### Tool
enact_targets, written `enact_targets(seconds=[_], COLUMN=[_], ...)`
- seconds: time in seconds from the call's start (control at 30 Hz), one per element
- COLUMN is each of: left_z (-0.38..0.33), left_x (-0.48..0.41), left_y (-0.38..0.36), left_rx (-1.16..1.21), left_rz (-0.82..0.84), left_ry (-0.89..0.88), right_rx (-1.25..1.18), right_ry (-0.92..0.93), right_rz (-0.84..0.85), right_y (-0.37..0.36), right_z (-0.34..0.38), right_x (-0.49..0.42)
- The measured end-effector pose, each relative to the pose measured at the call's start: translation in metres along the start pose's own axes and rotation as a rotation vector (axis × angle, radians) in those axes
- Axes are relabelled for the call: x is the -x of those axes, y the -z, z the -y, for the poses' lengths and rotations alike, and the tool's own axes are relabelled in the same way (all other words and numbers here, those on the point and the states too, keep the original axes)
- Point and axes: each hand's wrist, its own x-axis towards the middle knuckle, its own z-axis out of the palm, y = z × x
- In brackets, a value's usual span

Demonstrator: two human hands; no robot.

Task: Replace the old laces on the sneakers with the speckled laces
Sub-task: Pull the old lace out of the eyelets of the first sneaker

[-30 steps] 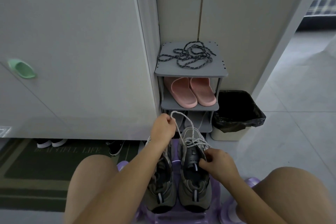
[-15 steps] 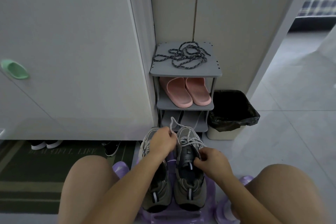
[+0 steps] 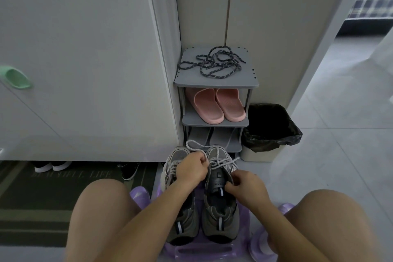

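Two grey sneakers stand side by side on a purple stool (image 3: 242,238) between my knees. The right sneaker (image 3: 220,208) has a loosened white old lace (image 3: 221,162) looping above its toe. My left hand (image 3: 192,169) grips a strand of that lace over the left sneaker (image 3: 176,155). My right hand (image 3: 247,187) pinches the lace at the right sneaker's tongue. The dark speckled laces (image 3: 214,64) lie tangled on top of the grey shoe rack (image 3: 217,83).
Pink slippers (image 3: 219,106) sit on the rack's middle shelf. A bin with a black bag (image 3: 270,132) stands right of the rack. A white cabinet with a green handle (image 3: 16,77) fills the left; a dark mat (image 3: 42,193) and shoes lie beneath it.
My left hand came down from its raised pull, so the lace loop now hangs lower and slacker. My right hand stays at the tongue.
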Motion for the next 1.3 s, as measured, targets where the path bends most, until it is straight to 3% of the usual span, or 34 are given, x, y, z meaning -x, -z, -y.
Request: enact_targets(seconds=[0.27, 0.37, 0.53, 0.6, 0.83, 0.93, 1.1, 1.3], left_z=[-0.022, -0.026, -0.011, -0.002, 0.008, 0.006, 0.009, 0.01], left_x=[-0.032, -0.035, -0.019, -0.01, -0.007, -0.007, -0.014, -0.01], left_y=[0.052, 0.061, 0.034, 0.016, 0.002, -0.001, -0.006, -0.007], left_rx=[0.524, 0.746, 0.348, 0.175, 0.13, 0.047, 0.21, 0.278], left_rz=[-0.264, -0.25, 0.151, 0.227, 0.186, 0.092, 0.077, 0.057], left_ry=[0.03, 0.084, 0.091, 0.041, -0.002, -0.043, 0.087, 0.111], right_rx=[-0.023, -0.011, 0.013, 0.02, 0.039, 0.036, 0.035, 0.027], right_ry=[-0.012, -0.006, 0.01, 0.015, 0.019, 0.017, 0.017, 0.016], right_rz=[0.014, 0.009, 0.004, 0.002, -0.011, -0.012, -0.005, -0.003], right_y=[0.0, 0.0, -0.001, -0.001, -0.003, -0.003, -0.002, -0.003], right_z=[0.0, 0.0, 0.0, 0.0, -0.001, 0.001, -0.001, -0.001], right_x=[0.0, 0.0, -0.001, -0.002, -0.003, -0.003, -0.003, -0.002])
